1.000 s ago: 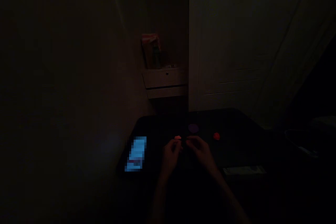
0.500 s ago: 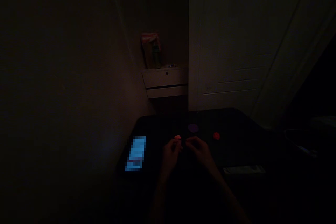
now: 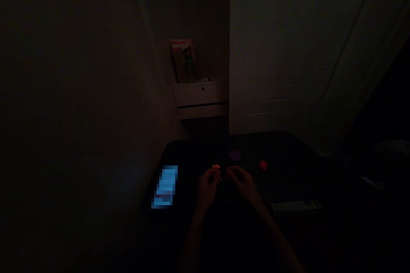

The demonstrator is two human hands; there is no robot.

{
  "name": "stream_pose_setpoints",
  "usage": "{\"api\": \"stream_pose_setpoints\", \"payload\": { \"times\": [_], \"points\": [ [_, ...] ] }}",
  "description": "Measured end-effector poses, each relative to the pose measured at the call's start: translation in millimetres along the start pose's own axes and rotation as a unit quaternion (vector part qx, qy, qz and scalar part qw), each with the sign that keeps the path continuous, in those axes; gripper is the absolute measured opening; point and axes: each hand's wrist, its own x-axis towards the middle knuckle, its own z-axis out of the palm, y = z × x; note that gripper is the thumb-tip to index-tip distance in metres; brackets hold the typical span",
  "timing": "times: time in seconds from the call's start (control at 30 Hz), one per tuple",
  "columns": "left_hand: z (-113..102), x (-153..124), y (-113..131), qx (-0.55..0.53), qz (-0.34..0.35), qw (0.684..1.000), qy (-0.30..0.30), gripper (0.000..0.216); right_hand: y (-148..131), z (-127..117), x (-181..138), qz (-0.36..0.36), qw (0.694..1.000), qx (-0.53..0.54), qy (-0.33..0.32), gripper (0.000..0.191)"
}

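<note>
The scene is very dim. My left hand (image 3: 208,182) is closed, its fingertips just below a small pinkish-orange piece (image 3: 216,166). Whether the fingers touch that piece I cannot make out. To its right, my right hand (image 3: 239,179) has thumb and fingers pinched together, a small gap away from the left fingertips. Anything in either pinch is too dark to name. Beyond the right hand lies a flat, round purple piece (image 3: 235,155). A small red lump (image 3: 263,165) rests farther right on the dark table (image 3: 192,151).
A lit phone (image 3: 165,187), blurred into blocks, lies at the table's left side. Near the front edge at right is a pale flat packet (image 3: 296,206). Behind the table stand a drawer unit (image 3: 203,96) with a box (image 3: 182,59) on top, and a pale panelled door (image 3: 275,51).
The view has shifted very slightly. Both hands keep nearly the same pose and place, and the pieces on the table have not visibly moved.
</note>
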Motion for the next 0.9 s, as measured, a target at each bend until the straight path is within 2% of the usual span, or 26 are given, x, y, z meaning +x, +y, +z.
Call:
{"api": "stream_pose_setpoints", "payload": {
  "times": [0.3, 0.63, 0.9],
  "points": [
    [0.4, 0.1, -3.8, -0.011, 0.003, 1.000, 0.002, 0.038, 3.0, 0.7, 0.1, 0.003, 1.000, 0.005, 0.006, 0.031],
    [0.8, -1.6, 2.7, 0.006, 0.001, 1.000, 0.009, 0.022, 5.5, 0.8, 0.7, 0.006, 1.000, 0.015, 0.000, 0.024],
    [0.2, -1.2, 2.3, 0.002, 0.004, 1.000, 0.012, 0.020, -1.0, 0.8, -1.2, 0.023, 0.999, 0.027, 0.002, 0.023]
  ]
}}
